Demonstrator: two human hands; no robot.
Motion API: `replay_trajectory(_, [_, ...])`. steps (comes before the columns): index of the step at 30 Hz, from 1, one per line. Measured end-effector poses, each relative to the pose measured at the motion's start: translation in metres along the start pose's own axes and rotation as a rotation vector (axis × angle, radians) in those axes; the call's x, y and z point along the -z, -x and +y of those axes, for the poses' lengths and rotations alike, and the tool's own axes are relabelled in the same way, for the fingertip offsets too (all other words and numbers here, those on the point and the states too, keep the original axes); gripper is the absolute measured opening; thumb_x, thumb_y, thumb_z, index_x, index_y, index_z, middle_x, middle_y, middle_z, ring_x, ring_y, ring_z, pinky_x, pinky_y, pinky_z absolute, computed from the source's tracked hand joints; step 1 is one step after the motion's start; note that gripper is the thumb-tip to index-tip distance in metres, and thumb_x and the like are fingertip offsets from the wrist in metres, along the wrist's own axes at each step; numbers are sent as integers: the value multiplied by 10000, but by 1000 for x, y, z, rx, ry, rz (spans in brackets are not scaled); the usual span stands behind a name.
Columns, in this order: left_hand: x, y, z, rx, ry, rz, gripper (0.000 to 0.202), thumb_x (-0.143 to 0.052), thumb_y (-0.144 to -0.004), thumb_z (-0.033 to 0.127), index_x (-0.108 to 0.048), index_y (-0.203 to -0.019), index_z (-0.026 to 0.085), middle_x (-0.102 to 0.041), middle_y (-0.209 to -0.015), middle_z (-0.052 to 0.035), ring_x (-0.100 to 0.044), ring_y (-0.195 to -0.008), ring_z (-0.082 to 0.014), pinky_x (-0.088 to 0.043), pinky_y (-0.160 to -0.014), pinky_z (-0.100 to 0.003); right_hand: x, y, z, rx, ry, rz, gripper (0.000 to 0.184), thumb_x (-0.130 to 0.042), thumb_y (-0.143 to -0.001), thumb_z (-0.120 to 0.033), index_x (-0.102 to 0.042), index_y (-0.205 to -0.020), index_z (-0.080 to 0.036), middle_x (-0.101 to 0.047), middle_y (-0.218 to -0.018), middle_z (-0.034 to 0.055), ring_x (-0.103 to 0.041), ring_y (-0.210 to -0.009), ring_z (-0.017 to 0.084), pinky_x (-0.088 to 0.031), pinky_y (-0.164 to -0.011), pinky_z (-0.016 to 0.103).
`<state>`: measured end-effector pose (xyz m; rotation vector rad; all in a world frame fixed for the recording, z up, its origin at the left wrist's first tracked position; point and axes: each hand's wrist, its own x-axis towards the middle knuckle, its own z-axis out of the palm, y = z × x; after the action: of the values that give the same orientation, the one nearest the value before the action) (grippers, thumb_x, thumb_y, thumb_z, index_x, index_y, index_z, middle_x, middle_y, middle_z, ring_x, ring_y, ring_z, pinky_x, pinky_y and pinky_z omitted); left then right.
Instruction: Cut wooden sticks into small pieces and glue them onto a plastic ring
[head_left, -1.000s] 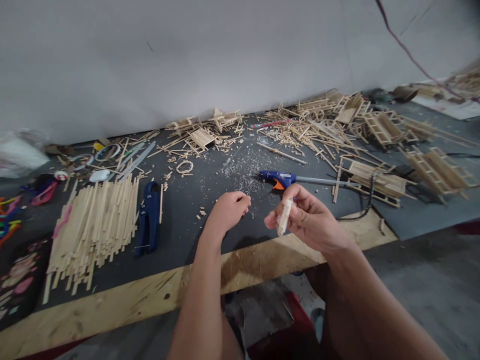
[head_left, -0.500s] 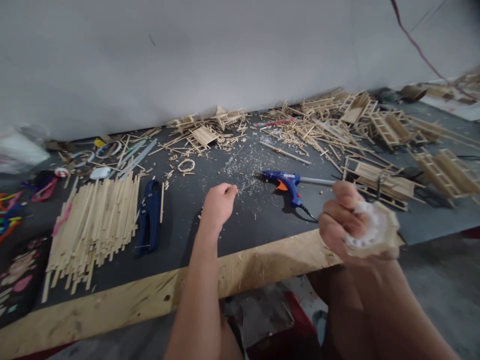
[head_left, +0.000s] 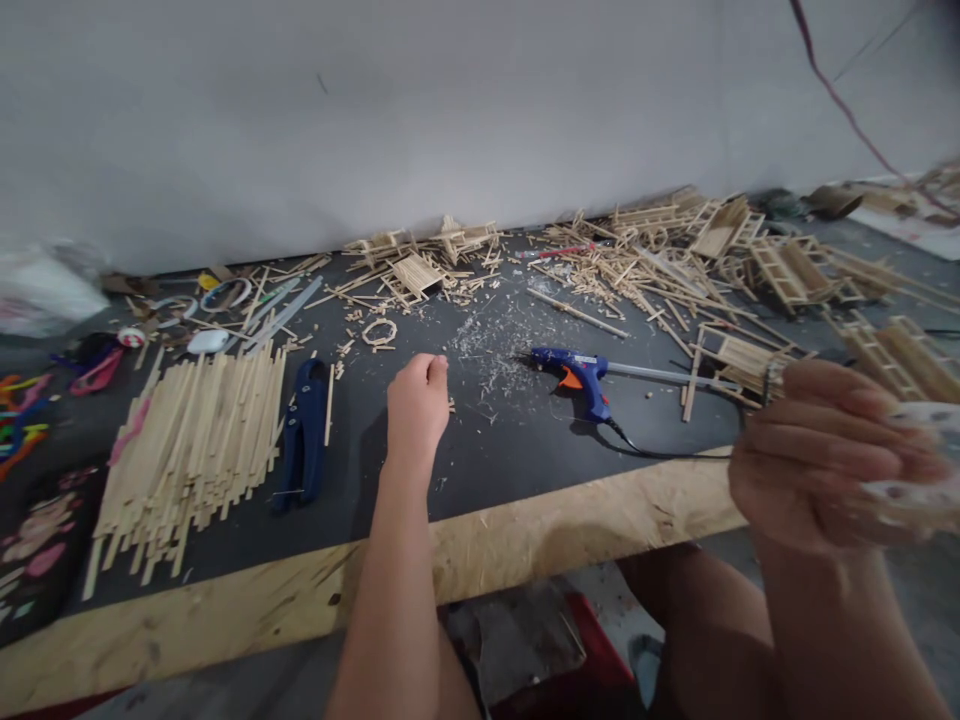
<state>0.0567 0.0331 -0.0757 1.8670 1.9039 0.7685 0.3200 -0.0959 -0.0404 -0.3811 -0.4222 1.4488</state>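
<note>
My left hand (head_left: 418, 405) is closed above the dark tabletop, left of the blue glue gun (head_left: 581, 378). Its fingertips are turned away, so I cannot make out whether anything is in them. At the right edge, my right hand (head_left: 817, 455) grips a white tape roll (head_left: 919, 492) with dark print and a pale outer rim, blurred and partly cut off by the frame. The glue gun lies on its side with a clear glue stick in its back. An angular ring of small sticks (head_left: 379, 332) lies beyond my left hand.
On the left lie a bundle of thin wooden sticks (head_left: 195, 450) and a dark blue cutter (head_left: 304, 430). Loose sticks and small wooden frames (head_left: 795, 270) are piled along the wall. Glue threads and scraps (head_left: 487, 365) litter the middle. A wooden edge (head_left: 540, 530) runs along the front.
My right hand has moved right with the tape roll, away from the glue gun. My left hand has shifted slightly left, still closed. The view has shifted a little.
</note>
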Motion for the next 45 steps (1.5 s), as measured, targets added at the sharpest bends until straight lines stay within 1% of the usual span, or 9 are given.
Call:
replay_trajectory(6, [3,19,11,6,384,-323,377,-431,-843,367,-522,-1195,272,-681,-883,-47,-510,-450,-100,-382,-467,-246,5,-6,17,-138,66,-148,516,-832,-457,-96,-511,-820,-275,-622,-610,-90,-625,-590,49,-533,-597,70])
replay_trajectory(12, [8,38,24,-26,646,-319,288,-500,-815,341,-629,-1064,277,-652,-1073,-52,-524,-515,-88,-369,-422,-223,-3,-14,30,-199,197,-86,328,-794,-568,-188,-560,-782,-271,-604,-593,-77,-657,-644,72,-538,-624,122])
replay_trajectory(15, [5,49,31,-30,732,-374,275,-509,-812,277,-639,-1054,268,-670,-1004,-43,-594,-702,-129,-445,-556,-228,-2,-18,38,-192,278,-20,307,-805,-557,-243,-577,-759,-284,-592,-573,-75,-665,-650,99,-547,-631,170])
replay_trajectory(20, [-5,76,52,-141,1149,-739,541,-582,-747,135,-486,-1249,311,-505,-1307,-30,-474,-1173,-195,-395,-951,-324,3,-24,50,-159,370,16,265,-773,-607,-335,-593,-796,-293,-631,-655,-56,-674,-705,128,-553,-674,232])
replay_trajectory(24, [-10,87,59,-40,1207,-891,528,-641,-739,248,-475,-1240,276,-593,-1092,-66,-595,-870,-167,-484,-707,-286,6,-26,56,-146,451,-3,195,-708,-691,-371,-584,-823,-297,-654,-678,-51,-674,-727,134,-548,-685,250])
replay_trajectory(27, [-11,85,54,13,1063,-842,323,-597,-775,366,-590,-1063,221,-580,-770,-9,-452,-507,-58,-345,-454,-200,6,-27,57,-140,471,-28,162,-676,-729,-377,-578,-832,-300,-670,-702,-58,-674,-762,127,-541,-726,252])
replay_trajectory(30, [-10,81,46,53,988,-722,243,-558,-793,414,-623,-846,186,-477,-578,37,-343,-430,-40,-248,-413,-196,5,-28,59,-143,430,-45,109,-648,-764,-344,-582,-833,-292,-684,-761,-58,-670,-815,123,-527,-786,266])
replay_trajectory(38, [-7,71,25,140,938,-187,184,-545,-739,181,-641,-896,183,-639,-898,-48,-581,-794,-138,-467,-653,-248,6,-31,73,-91,477,-34,79,-625,-788,-268,-558,-769,-232,-662,-836,-16,-635,-841,140,-488,-820,325])
replay_trajectory(45, [-9,83,29,22,1044,-352,291,-632,-737,243,-608,-1025,202,-645,-1020,-50,-593,-948,-166,-464,-848,-303,0,-24,86,-150,596,0,149,-673,-733,-293,-550,-756,-212,-653,-839,-6,-608,-842,134,-479,-823,314])
